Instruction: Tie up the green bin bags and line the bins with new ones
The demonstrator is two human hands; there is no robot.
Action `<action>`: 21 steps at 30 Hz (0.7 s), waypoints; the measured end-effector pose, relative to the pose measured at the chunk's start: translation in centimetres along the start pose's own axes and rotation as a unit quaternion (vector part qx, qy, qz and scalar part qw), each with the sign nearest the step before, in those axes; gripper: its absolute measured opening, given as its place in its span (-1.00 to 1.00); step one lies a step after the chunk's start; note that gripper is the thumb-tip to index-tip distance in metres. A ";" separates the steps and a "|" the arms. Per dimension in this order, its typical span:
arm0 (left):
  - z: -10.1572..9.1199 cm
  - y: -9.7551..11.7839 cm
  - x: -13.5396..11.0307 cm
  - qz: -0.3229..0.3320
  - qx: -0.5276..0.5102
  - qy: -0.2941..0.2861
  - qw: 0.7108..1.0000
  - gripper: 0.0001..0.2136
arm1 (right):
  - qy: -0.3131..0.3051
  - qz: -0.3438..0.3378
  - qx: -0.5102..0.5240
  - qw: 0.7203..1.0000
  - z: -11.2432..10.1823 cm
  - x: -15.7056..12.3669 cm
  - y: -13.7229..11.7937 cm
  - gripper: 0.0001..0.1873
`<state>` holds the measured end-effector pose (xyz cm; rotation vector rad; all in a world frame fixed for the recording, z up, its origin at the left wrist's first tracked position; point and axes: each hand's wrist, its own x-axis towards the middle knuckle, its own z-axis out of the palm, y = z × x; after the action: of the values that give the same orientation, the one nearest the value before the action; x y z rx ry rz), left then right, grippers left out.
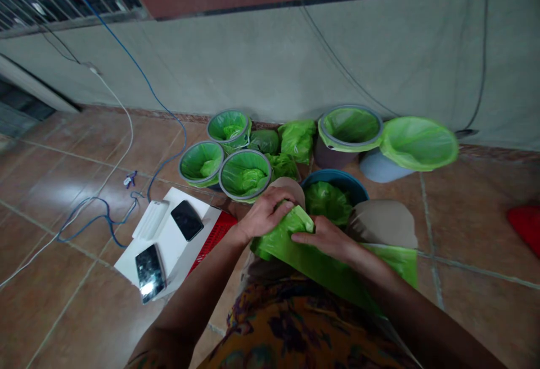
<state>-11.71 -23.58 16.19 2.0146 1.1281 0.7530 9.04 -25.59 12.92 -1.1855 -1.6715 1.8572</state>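
Green bag (282, 239) over tiled floor (464, 223)

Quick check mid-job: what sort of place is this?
Likely a home floor space, perhaps a porch: terracotta floor tiles, a plain wall with loose cables trailing down it, and small bins lined with green bags standing on the floor.

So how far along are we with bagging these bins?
Done: three small bins and two larger bins have green liners over their rims. In hand: left hand and right hand grip a green bag over the lap. Left, it seems: the blue bin, whose liner sits crumpled inside, and loose bags by the wall.
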 end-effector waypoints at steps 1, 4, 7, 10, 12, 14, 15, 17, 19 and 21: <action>0.0 -0.1 0.0 0.004 0.008 -0.002 1.000 -0.72 | -0.008 0.018 0.009 1.000 0.0 0.0 0.3 -0.73; -0.2 -0.6 0.1 0.011 0.028 -0.009 1.000 -0.68 | -0.017 0.059 0.046 0.997 0.1 0.0 0.8 -0.69; -0.2 -0.9 0.0 0.014 0.043 -0.020 0.999 -0.68 | -0.009 0.054 0.079 0.995 0.2 -0.1 0.9 -0.70; 0.0 -0.9 0.0 0.011 0.053 -0.013 0.998 -0.68 | 0.001 0.038 0.084 0.996 0.3 -0.4 1.1 -0.71; 0.2 -0.9 0.0 0.011 0.056 -0.006 0.998 -0.69 | 0.004 0.037 0.092 0.995 0.4 -0.6 1.3 -0.70; 0.4 -0.8 0.0 0.013 0.057 -0.004 0.998 -0.70 | 0.005 0.041 0.105 0.994 0.4 -0.9 1.5 -0.68; 0.4 -0.8 0.0 0.014 0.057 -0.003 0.998 -0.71 | 0.006 0.044 0.110 0.993 0.5 -1.1 1.6 -0.67; 0.5 -0.8 0.0 0.015 0.058 -0.003 0.998 -0.72 | 0.006 0.051 0.118 0.992 0.4 -1.3 1.7 -0.66; 0.6 -0.9 0.0 0.015 0.064 -0.003 0.998 -0.72 | 0.005 0.055 0.124 0.991 0.5 -1.5 1.8 -0.66; 0.7 -1.0 -0.1 0.014 0.072 -0.005 0.997 -0.73 | 0.005 0.057 0.132 0.990 0.5 -1.8 1.7 -0.66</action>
<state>-11.70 -23.48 14.93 2.1549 1.1812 0.6923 10.06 -27.63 11.84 -1.1952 -1.3250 2.0613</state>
